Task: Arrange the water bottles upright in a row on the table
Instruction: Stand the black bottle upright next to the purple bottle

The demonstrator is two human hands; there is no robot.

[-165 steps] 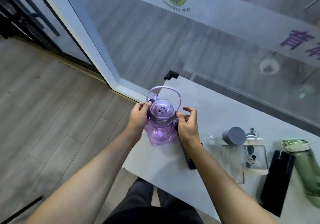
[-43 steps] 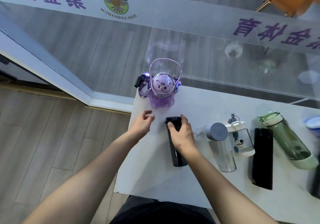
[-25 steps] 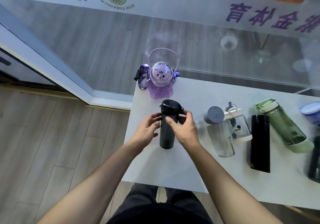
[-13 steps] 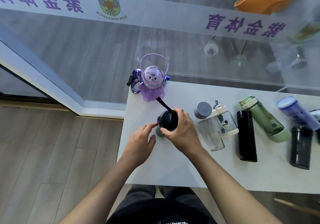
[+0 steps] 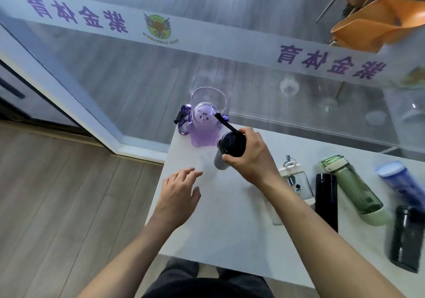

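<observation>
While my right hand (image 5: 249,157) clamps the cap of the dark bottle (image 5: 226,150) standing beside the purple bottle (image 5: 203,127) on the table (image 5: 230,228), my left hand (image 5: 178,196) hovers open, because smooth, top-heavy plastic probably slips, so gripping high seems wise.

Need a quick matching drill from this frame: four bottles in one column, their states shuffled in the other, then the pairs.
Things:
1. purple bottle
2. dark bottle
3. green bottle
4. blue-capped bottle

States:
A. lying on the table, second from the right end
B. upright, gripped at the top by the right hand
C. upright at the far left corner, untouched
D. lying on the table between a black flask and another lying bottle

Pairs: 1-C, 2-B, 3-D, 4-A
</observation>
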